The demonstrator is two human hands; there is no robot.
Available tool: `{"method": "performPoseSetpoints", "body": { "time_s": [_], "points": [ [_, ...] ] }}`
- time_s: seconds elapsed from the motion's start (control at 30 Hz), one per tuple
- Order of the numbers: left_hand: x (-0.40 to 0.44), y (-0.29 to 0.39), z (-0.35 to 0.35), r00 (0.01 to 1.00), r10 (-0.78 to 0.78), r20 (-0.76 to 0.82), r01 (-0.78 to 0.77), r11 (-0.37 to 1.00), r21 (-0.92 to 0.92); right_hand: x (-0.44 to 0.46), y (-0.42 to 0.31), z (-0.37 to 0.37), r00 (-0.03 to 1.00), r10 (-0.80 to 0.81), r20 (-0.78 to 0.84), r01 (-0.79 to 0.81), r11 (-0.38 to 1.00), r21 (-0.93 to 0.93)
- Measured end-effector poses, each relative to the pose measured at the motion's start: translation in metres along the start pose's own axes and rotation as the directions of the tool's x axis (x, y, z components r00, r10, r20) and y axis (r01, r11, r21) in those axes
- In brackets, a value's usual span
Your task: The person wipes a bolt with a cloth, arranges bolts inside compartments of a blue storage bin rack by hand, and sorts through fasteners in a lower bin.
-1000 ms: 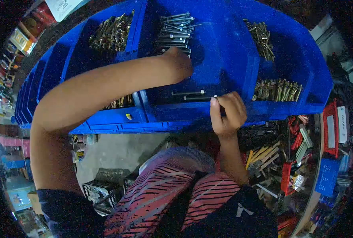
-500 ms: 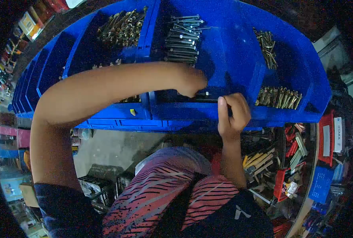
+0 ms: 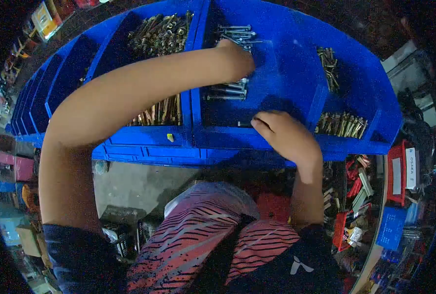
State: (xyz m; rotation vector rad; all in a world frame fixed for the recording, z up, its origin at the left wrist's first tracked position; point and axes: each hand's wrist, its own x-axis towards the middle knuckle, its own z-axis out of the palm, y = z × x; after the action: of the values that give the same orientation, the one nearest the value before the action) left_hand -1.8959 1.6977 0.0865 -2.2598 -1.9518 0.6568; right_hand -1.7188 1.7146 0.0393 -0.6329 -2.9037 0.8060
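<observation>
My left hand (image 3: 235, 61) reaches over a pile of long silver bolts (image 3: 228, 92) in the blue bin's middle compartment. Its fingers face away and are hidden behind the back of the hand, so their grip does not show. Lower, by the front wall of the same compartment, my right hand (image 3: 286, 132) is bent palm-down. Its thumb and fingertips close on the end of a single bolt (image 3: 244, 124), whose head points left.
The blue bin (image 3: 296, 63) has dividers between compartments. Brass-coloured bolts (image 3: 161, 34) fill the left one, and more bolts (image 3: 343, 125) lie at right. A yellow bit (image 3: 170, 137) sits on the front rim. Red trays (image 3: 397, 171) stand at lower right.
My left hand has moved up and away, onto the silver bolts. My right hand has turned from an upright pinch to palm-down and shifted left to the single bolt.
</observation>
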Motion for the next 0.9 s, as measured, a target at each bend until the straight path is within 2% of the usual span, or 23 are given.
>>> {"method": "performPoseSetpoints", "body": {
  "time_s": [0.03,0.07,0.1,0.13,0.2,0.33,0.37,0.4,0.43,0.5,0.63,0.73,0.8,0.87,0.9],
  "points": [
    [0.005,-0.003,0.011,0.998,0.038,-0.039,-0.036,0.998,0.059,0.006,-0.001,-0.005,1.000,0.000,-0.004,0.000,1.000,-0.004],
    [0.009,-0.006,0.019,0.994,0.077,-0.076,-0.068,0.990,0.120,0.011,-0.004,-0.012,0.996,-0.047,0.071,0.052,0.996,-0.071],
    [0.018,-0.008,0.024,0.996,0.090,-0.022,-0.088,0.993,0.076,0.017,-0.005,-0.017,0.985,-0.087,0.150,0.108,0.985,-0.133],
    [0.027,-0.011,0.037,0.996,0.091,-0.024,-0.089,0.993,0.077,0.024,-0.003,-0.018,0.985,-0.085,0.150,0.106,0.985,-0.134],
    [0.043,-0.015,0.057,0.980,0.168,0.109,-0.176,0.982,0.068,0.037,0.003,-0.019,0.937,-0.179,0.301,0.214,0.973,-0.087],
    [0.037,-0.010,0.031,0.961,0.223,0.162,-0.242,0.964,0.113,0.050,0.017,-0.007,0.932,-0.234,0.276,0.272,0.956,-0.108],
    [0.035,-0.013,0.025,0.932,0.300,0.206,-0.327,0.938,0.114,0.053,0.015,-0.008,0.931,-0.236,0.278,0.276,0.954,-0.114],
    [0.033,-0.015,0.019,0.894,0.372,0.249,-0.408,0.906,0.110,0.056,0.011,-0.008,0.921,-0.132,0.366,0.220,0.953,-0.210],
    [0.034,-0.016,0.016,0.897,0.367,0.248,-0.402,0.909,0.111,0.058,0.006,-0.009,0.899,-0.022,0.438,0.172,0.936,-0.306],
    [0.035,-0.017,0.011,0.878,0.285,0.384,-0.368,0.915,0.162,0.061,0.019,-0.001,0.915,-0.080,0.395,0.203,0.938,-0.280],
    [0.037,-0.011,0.018,0.905,0.259,0.336,-0.335,0.923,0.190,0.054,0.022,0.001,0.931,-0.208,0.301,0.296,0.912,-0.285],
    [0.042,-0.009,0.027,0.903,0.273,0.331,-0.330,0.935,0.128,0.052,0.023,-0.003,0.924,-0.270,0.271,0.342,0.902,-0.265],
    [0.038,-0.006,0.026,0.950,0.217,0.225,-0.264,0.943,0.203,0.049,0.016,-0.009,0.949,-0.206,0.240,0.270,0.922,-0.276],
    [0.039,-0.010,0.023,0.942,0.207,0.263,-0.266,0.940,0.214,0.048,0.011,-0.012,0.969,-0.139,0.204,0.195,0.938,-0.287],
    [0.040,-0.012,0.021,0.936,0.188,0.299,-0.261,0.938,0.227,0.050,0.009,-0.012,0.975,-0.193,0.107,0.216,0.928,-0.303]
  ]
}}
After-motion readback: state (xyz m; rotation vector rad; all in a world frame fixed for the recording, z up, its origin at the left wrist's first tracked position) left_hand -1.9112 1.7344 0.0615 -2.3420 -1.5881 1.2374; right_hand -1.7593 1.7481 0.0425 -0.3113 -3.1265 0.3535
